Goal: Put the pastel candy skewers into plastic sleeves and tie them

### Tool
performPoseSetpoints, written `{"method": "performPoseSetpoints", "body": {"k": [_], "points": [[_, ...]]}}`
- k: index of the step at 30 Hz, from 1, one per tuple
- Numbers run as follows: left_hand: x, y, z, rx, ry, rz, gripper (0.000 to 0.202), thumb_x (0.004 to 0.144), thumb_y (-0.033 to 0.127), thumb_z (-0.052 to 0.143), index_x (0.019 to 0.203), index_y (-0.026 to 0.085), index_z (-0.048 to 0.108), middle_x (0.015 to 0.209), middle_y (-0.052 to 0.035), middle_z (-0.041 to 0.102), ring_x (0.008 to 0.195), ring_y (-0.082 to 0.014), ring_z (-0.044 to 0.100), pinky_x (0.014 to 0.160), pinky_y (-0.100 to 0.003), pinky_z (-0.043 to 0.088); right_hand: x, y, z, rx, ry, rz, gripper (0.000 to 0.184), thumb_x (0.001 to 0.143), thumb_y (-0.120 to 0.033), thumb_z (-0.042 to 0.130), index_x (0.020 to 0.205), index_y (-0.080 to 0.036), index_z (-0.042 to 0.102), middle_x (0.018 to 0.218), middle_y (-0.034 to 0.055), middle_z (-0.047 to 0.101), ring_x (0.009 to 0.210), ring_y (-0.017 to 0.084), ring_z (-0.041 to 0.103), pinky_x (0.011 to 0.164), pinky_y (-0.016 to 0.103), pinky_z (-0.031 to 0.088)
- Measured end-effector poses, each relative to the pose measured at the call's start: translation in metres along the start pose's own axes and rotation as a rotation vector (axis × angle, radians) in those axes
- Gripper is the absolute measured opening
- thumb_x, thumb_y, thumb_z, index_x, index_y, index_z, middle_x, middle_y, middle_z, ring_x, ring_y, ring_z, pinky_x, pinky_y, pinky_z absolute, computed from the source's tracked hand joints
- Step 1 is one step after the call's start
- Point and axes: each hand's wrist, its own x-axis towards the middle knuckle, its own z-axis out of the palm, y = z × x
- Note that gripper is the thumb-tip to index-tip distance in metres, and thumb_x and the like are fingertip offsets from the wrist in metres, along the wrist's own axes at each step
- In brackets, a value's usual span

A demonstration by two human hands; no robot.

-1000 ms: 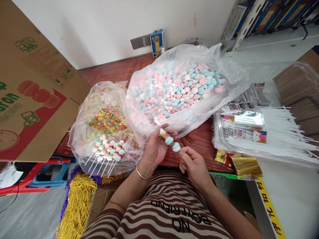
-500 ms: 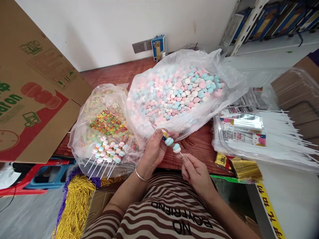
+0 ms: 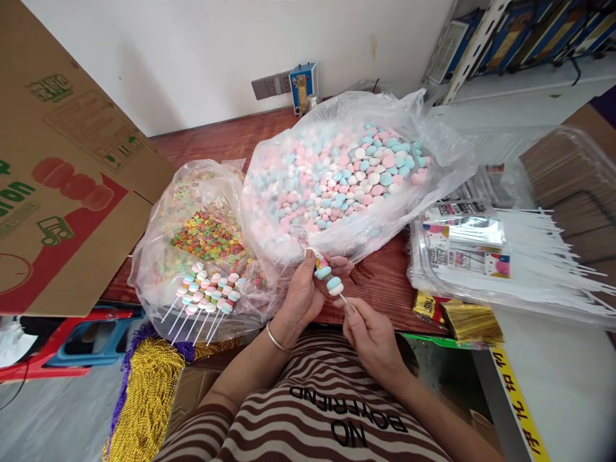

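My left hand (image 3: 308,292) is closed round the upper end of a candy skewer (image 3: 328,278) that carries blue, white and pink marshmallow pieces, and it also pinches a small clear wrapper at the tip. My right hand (image 3: 368,333) pinches the thin white stick at the skewer's lower end. Both hands hover over the front edge of the reddish wooden table (image 3: 385,273). Just behind them bulges a large clear bag of pastel marshmallow candies (image 3: 346,173).
A second bag of colourful ring cereal (image 3: 205,234) lies at the left, with several finished skewers (image 3: 206,292) on it. White sticks and packets fill a clear tray (image 3: 505,256) at the right. A cardboard box (image 3: 62,167) stands left; gold wrappers (image 3: 462,317), gold and purple beads (image 3: 144,391).
The skewer has slid further into my left hand and the clear wrapper. My right hand moved from the last candy down onto the bare stick.
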Motion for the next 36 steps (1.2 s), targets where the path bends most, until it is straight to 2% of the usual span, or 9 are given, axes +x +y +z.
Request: {"method": "performPoseSetpoints", "body": {"k": [3, 6, 8, 12, 18, 23, 29, 33, 36], "points": [[0.005, 0.0, -0.009, -0.003, -0.036, 0.012, 0.038, 0.081, 0.053, 0.08, 0.084, 0.017, 0.067, 0.088, -0.0063, 0.075, 0.085, -0.0208, 0.075, 0.088, -0.037, 0.058, 0.001, -0.007, 0.003, 0.602, -0.15, 0.367, 0.028, 0.096, -0.045, 0.063, 0.091, -0.019, 0.071, 0.041, -0.0146, 0.028, 0.03, 0.005, 0.016, 0.038, 0.021, 0.035], [0.008, 0.005, -0.018, 0.008, -0.079, 0.001, 0.037, 0.078, 0.039, 0.086, 0.104, 0.02, 0.068, 0.099, -0.0065, 0.076, 0.086, -0.0193, 0.075, 0.089, -0.037, 0.057, 0.005, -0.008, 0.0, 0.855, -0.191, 0.459, 0.024, 0.091, -0.04, 0.071, 0.088, -0.016, 0.073, 0.04, -0.0161, 0.025, 0.03, 0.002, 0.009, 0.036, 0.017, 0.033], [0.01, 0.008, -0.022, 0.006, -0.103, 0.007, 0.039, 0.075, 0.031, 0.087, 0.107, 0.022, 0.066, 0.105, -0.0057, 0.076, 0.09, -0.0198, 0.075, 0.092, -0.039, 0.056, 0.006, -0.007, -0.003, 0.903, -0.194, 0.47, 0.022, 0.09, -0.037, 0.073, 0.088, -0.015, 0.074, 0.04, -0.016, 0.025, 0.03, 0.002, 0.009, 0.036, 0.016, 0.033], [0.011, 0.013, -0.025, -0.058, -0.121, 0.039, 0.032, 0.069, 0.023, 0.091, 0.083, 0.019, 0.063, 0.106, -0.0042, 0.075, 0.1, -0.0223, 0.073, 0.099, -0.04, 0.053, 0.005, -0.006, -0.004, 0.931, -0.204, 0.48, 0.02, 0.09, -0.037, 0.073, 0.087, -0.016, 0.071, 0.04, -0.0162, 0.024, 0.03, 0.002, 0.007, 0.037, 0.016, 0.035], [0.013, 0.018, -0.025, -0.157, -0.121, -0.115, 0.056, 0.079, 0.065, 0.074, 0.06, 0.017, 0.053, 0.076, -0.0038, 0.069, 0.075, -0.021, 0.072, 0.091, -0.044, 0.058, 0.002, -0.006, -0.006, 0.942, -0.215, 0.488, 0.019, 0.093, -0.036, 0.068, 0.088, -0.018, 0.068, 0.041, -0.0164, 0.022, 0.029, 0.003, 0.005, 0.037, 0.016, 0.035], [0.014, 0.028, -0.015, -0.209, -0.029, -0.314, 0.067, 0.088, 0.072, 0.055, 0.051, 0.017, 0.045, 0.062, -0.0038, 0.061, 0.061, -0.0189, 0.068, 0.082, -0.043, 0.061, 0.0, -0.003, -0.007, 0.92, -0.245, 0.492, 0.021, 0.093, -0.037, 0.068, 0.089, -0.018, 0.07, 0.041, -0.0165, 0.021, 0.029, 0.002, 0.006, 0.037, 0.016, 0.034], [0.01, 0.028, -0.006, -0.169, 0.029, -0.331, 0.067, 0.089, 0.072, 0.051, 0.051, 0.016, 0.049, 0.064, -0.0066, 0.064, 0.061, -0.0196, 0.069, 0.082, -0.046, 0.062, -0.007, -0.002, -0.001, 0.607, -0.146, 0.412, 0.03, 0.097, -0.048, 0.061, 0.09, -0.019, 0.067, 0.041, -0.0149, 0.028, 0.03, 0.005, 0.018, 0.039, 0.021, 0.037], [0.006, 0.015, -0.003, -0.094, 0.126, -0.14, 0.057, 0.087, 0.066, 0.063, 0.061, 0.015, 0.058, 0.07, -0.0066, 0.069, 0.065, -0.0203, 0.071, 0.078, -0.043, 0.062, -0.008, 0.007, -0.001, -0.144, 0.061, 0.023, 0.028, 0.097, -0.046, 0.061, 0.098, -0.02, 0.071, 0.059, -0.0003, 0.061, 0.05, 0.014, 0.054, 0.051, 0.026, 0.043], [0.005, 0.009, -0.004, -0.05, 0.162, -0.108, 0.051, 0.084, 0.062, 0.071, 0.068, 0.015, 0.061, 0.07, -0.0053, 0.07, 0.067, -0.0199, 0.072, 0.077, -0.04, 0.061, -0.005, 0.017, -0.006, -0.624, 0.176, -0.285, 0.021, 0.096, -0.037, 0.063, 0.101, -0.019, 0.073, 0.079, 0.0093, 0.073, 0.06, 0.017, 0.059, 0.059, 0.029, 0.043]]}}
